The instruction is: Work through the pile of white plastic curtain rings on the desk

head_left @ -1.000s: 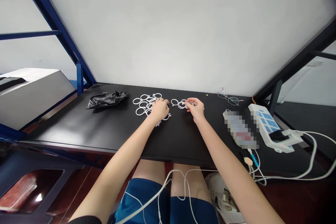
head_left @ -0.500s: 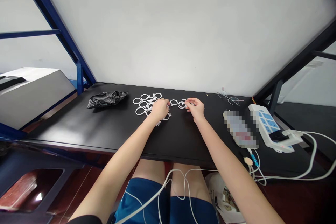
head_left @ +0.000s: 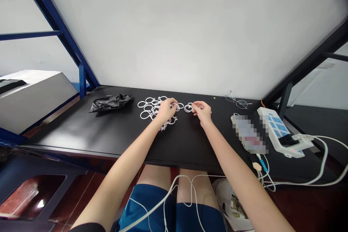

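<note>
1. Pinching thin, round white rings with my right hand.
2. My left hand grips another at the ring pile's right edge.
3. Bare black tabletop separates both from its front edge.

Pale wall behind a glossy black desktop, blue metal frame, reddish tiled floor.

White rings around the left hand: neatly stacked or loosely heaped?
Loosely heaped: the white rings overlap unevenly, some partly hidden by the left hand.
</note>
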Demonstrator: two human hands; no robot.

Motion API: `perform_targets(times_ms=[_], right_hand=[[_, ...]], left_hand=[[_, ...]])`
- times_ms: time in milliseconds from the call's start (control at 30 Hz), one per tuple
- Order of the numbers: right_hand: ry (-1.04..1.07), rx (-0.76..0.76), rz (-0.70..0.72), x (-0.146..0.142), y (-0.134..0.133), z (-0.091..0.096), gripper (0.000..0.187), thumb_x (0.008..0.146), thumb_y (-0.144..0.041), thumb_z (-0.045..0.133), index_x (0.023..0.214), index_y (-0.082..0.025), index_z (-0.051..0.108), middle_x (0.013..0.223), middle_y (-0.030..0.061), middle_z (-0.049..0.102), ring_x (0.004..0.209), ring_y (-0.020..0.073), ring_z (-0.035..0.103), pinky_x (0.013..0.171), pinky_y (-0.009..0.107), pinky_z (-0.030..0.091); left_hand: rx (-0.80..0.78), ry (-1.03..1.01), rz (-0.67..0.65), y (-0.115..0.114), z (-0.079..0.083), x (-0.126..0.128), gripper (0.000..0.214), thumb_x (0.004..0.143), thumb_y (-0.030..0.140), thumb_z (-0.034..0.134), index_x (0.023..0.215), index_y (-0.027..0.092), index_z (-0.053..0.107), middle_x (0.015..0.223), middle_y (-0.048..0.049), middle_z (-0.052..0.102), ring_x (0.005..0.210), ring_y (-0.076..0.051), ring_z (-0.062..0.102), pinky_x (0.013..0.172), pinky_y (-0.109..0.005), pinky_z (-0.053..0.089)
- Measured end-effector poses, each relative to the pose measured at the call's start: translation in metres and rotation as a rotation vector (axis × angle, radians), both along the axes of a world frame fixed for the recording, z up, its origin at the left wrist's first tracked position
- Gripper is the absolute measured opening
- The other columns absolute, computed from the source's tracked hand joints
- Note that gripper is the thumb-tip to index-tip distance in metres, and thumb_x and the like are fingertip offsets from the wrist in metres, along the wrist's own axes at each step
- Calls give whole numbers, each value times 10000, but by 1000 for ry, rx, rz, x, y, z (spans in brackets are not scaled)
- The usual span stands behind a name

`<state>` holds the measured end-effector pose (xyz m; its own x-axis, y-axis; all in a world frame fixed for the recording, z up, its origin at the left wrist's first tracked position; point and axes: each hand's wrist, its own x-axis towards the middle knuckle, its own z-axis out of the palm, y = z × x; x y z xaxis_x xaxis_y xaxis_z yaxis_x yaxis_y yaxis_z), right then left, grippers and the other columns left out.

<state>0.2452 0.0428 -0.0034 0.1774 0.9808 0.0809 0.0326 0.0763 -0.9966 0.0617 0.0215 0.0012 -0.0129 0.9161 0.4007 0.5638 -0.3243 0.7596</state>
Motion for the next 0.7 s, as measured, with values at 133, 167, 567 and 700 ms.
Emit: perform_targets(times_ms=[133,167,567,700], right_hand=[[-3,-1,1,0,0,0,201,663,-253,718,824,-157,645,847,38,680,501,71,583,420,180,456],[-5,1,2,0,1,-1,196,667,-253,716,822,-158,645,843,37,680,502,71,582,421,181,457],[-3,-4,13,0,2,-3,193,674,-271,717,818,-163,646,817,35,680,513,81,585,419,182,453],[-1,-3,14,0,2,-3,198,665,-277,725,809,-167,644,805,33,685,508,81,580,412,180,449]], left_hand=[[-150,-310,-45,3,4,1,119,766,216,542,810,175,645,761,-26,660,711,-149,598,667,-268,441],[-188,-388,-49,3,6,2,114,758,225,561,814,172,645,749,-25,657,704,-144,598,656,-260,438],[-346,-742,-29,5,9,-2,160,781,286,620,894,174,642,857,-47,699,738,-115,620,635,-218,418],[-336,-753,-11,5,9,-2,158,784,284,619,889,168,644,849,-52,696,728,-113,618,614,-212,411]])
